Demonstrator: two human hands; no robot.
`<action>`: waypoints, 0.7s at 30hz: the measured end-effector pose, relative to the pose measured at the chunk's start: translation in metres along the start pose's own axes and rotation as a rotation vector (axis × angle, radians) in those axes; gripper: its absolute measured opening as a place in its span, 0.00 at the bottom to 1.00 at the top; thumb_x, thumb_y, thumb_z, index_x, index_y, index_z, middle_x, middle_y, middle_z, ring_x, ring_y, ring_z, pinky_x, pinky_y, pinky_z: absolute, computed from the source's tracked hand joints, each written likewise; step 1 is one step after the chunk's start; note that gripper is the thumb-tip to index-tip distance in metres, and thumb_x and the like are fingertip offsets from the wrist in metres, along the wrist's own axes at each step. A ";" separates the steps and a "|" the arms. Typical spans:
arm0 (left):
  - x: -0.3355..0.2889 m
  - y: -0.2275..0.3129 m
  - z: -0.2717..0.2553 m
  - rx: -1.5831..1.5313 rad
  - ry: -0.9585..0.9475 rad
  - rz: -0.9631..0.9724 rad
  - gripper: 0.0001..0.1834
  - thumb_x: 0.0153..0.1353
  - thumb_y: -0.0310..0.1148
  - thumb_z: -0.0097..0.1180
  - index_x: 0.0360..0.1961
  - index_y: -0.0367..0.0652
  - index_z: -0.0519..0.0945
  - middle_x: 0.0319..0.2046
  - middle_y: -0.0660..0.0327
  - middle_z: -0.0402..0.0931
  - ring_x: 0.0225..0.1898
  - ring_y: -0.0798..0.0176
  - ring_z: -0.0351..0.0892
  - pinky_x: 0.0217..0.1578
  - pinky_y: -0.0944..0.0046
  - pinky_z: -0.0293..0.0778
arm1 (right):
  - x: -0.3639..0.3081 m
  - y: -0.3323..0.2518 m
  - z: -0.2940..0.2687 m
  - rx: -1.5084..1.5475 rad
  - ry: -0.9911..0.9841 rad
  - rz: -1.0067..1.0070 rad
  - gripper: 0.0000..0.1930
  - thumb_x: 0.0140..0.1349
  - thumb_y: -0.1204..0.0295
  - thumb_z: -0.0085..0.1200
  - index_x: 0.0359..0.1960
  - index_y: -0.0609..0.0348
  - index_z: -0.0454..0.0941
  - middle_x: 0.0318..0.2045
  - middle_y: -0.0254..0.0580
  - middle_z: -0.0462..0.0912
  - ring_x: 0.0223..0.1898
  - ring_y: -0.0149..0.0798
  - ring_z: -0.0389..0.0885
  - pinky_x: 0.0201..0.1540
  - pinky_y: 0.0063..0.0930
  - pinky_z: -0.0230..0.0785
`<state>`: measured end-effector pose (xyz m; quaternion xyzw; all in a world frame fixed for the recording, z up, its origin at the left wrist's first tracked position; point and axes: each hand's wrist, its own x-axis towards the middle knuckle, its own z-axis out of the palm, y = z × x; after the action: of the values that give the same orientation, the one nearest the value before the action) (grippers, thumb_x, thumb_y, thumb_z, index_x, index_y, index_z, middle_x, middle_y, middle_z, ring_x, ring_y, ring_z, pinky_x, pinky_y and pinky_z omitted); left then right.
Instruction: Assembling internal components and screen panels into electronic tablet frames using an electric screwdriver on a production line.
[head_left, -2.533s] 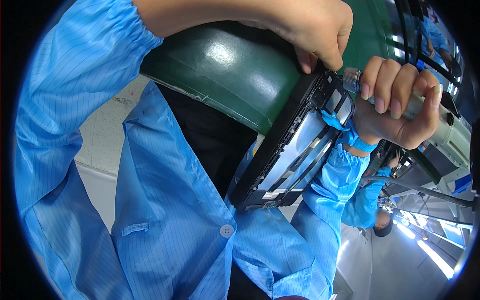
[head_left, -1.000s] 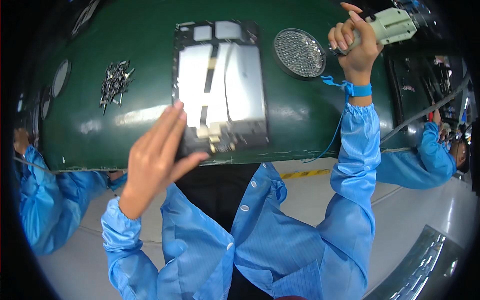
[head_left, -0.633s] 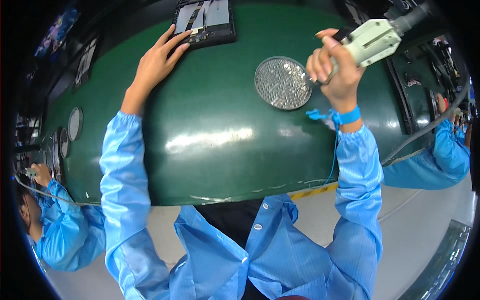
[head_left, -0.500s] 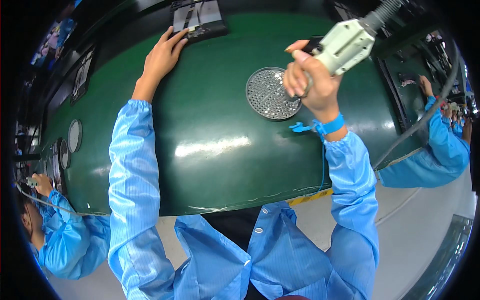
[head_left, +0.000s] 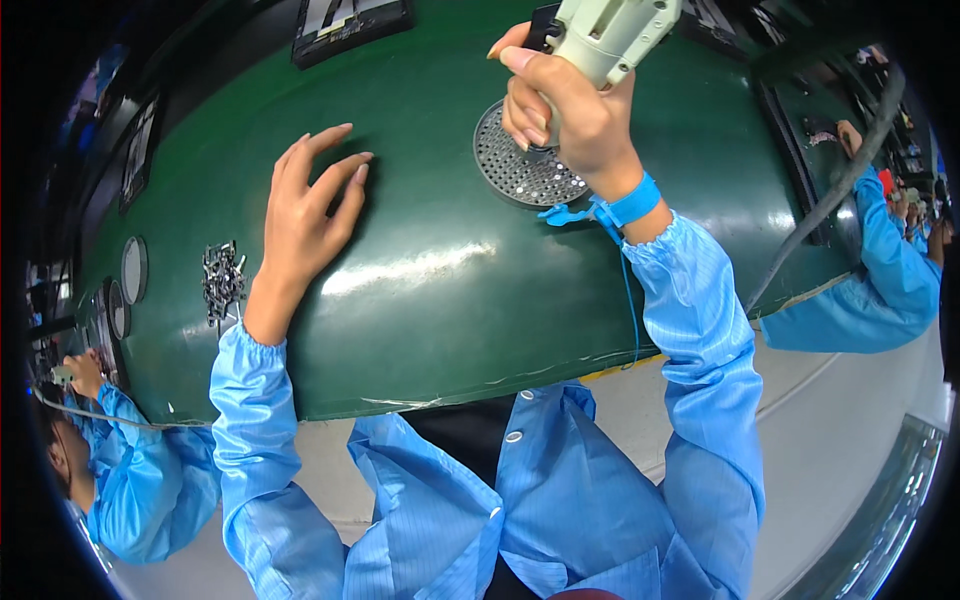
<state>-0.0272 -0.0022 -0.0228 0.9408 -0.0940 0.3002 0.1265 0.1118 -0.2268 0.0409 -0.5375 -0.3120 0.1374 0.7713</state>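
Note:
My right hand (head_left: pixel 585 115) is wrapped round a pale green hand tool, which looks like an electric screwdriver (head_left: pixel 612 35). Its upper end runs out of view, and its tip is hidden by my fingers. Below that hand lies a round grey perforated dish (head_left: pixel 512 172) with small bright bits, perhaps screws, on it. My left hand (head_left: pixel 308 208) hovers low over or rests on the green table (head_left: pixel 420 340), fingers apart and curved, holding nothing. Beside its wrist is a small heap of black and silver parts (head_left: pixel 222 280).
A flat dark device (head_left: pixel 350 35) lies at the far edge. A blue wrist strap (head_left: pixel 636 202) with a cord circles my right wrist. Round dishes (head_left: pixel 134 270) stand at left. Blue-sleeved co-workers sit left and right; a grey cable (head_left: pixel 835 210) hangs at right.
My left hand has left the dark device and come back toward me, uncovering the heap of parts. My right hand has moved the screwdriver a little left and away from me.

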 end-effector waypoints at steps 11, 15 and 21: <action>-0.011 0.010 -0.004 -0.150 0.014 -0.138 0.08 0.57 0.26 0.62 0.38 0.41 0.85 0.52 0.56 0.77 0.47 0.55 0.79 0.48 0.57 0.74 | -0.003 0.008 0.005 -0.041 -0.014 -0.003 0.09 0.63 0.75 0.49 0.38 0.71 0.73 0.11 0.32 0.62 0.10 0.28 0.61 0.15 0.27 0.60; -0.010 0.008 -0.006 -0.105 -0.015 -0.072 0.08 0.59 0.24 0.61 0.40 0.39 0.85 0.54 0.53 0.75 0.49 0.54 0.80 0.48 0.57 0.77 | -0.004 0.012 0.001 -0.029 -0.007 0.001 0.08 0.63 0.75 0.49 0.38 0.70 0.73 0.11 0.32 0.62 0.09 0.28 0.61 0.15 0.27 0.60; -0.008 0.009 -0.005 -0.108 -0.015 -0.076 0.07 0.59 0.25 0.61 0.39 0.39 0.85 0.54 0.53 0.75 0.48 0.54 0.80 0.48 0.56 0.76 | -0.002 0.011 -0.002 -0.035 -0.011 -0.016 0.08 0.64 0.74 0.50 0.38 0.69 0.73 0.11 0.32 0.62 0.09 0.28 0.61 0.14 0.27 0.61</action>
<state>-0.0389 -0.0085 -0.0219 0.9377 -0.0750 0.2827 0.1876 0.1132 -0.2247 0.0295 -0.5477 -0.3230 0.1289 0.7610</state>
